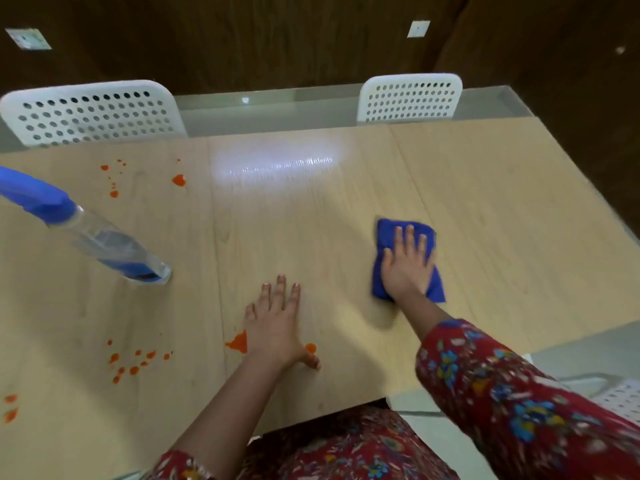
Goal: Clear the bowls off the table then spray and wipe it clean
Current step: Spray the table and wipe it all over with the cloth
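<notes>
My right hand (408, 263) lies flat with straight fingers on a folded blue cloth (384, 237), pressing it onto the light wooden table (311, 220) right of centre. Flat on the bare tabletop near the front edge rests my left hand (277, 320), fingers spread. Orange sauce spots lie beside that hand (239, 342), at the front left (133, 362) and at the back left (178, 180). A clear spray bottle (104, 242) with a blue trigger head stands on the table's left side. No bowls are in view.
Two white perforated chairs stand at the table's far side, one at the left (90, 112) and one at the right (410, 98). Part of another white chair (620, 400) shows at the lower right. A dark wooden wall lies behind.
</notes>
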